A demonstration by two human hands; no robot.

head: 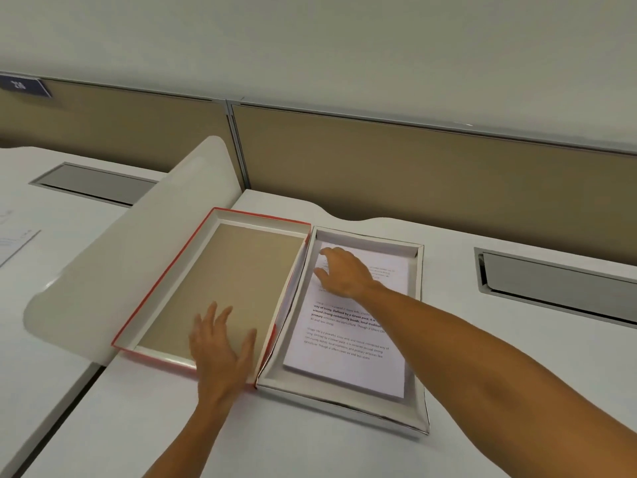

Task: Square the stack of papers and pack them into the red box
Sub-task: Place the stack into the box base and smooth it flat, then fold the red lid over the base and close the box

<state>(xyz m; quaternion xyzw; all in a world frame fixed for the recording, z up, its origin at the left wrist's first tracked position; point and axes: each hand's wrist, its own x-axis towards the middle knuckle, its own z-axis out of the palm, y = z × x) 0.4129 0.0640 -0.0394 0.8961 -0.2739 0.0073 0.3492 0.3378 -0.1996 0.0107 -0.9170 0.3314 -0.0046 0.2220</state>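
Note:
A red-edged box lies open on the white desk in two hinged halves. The left half (165, 277) shows a bare brown cardboard floor. The right half (418, 384) holds the stack of printed papers (348, 360), lying flat and slightly skewed inside its walls. My left hand (222, 343) rests flat, fingers spread, on the near part of the left half's floor. My right hand (343, 272) reaches over the far end of the papers with fingers spread, touching the top sheet.
A curved white divider panel (138, 250) rises left of the box. Brown partition walls (431, 177) run along the desk's back. Grey cable hatches sit at far right (558, 281) and back left (93, 182). Loose sheets (13, 243) lie on the neighbouring desk.

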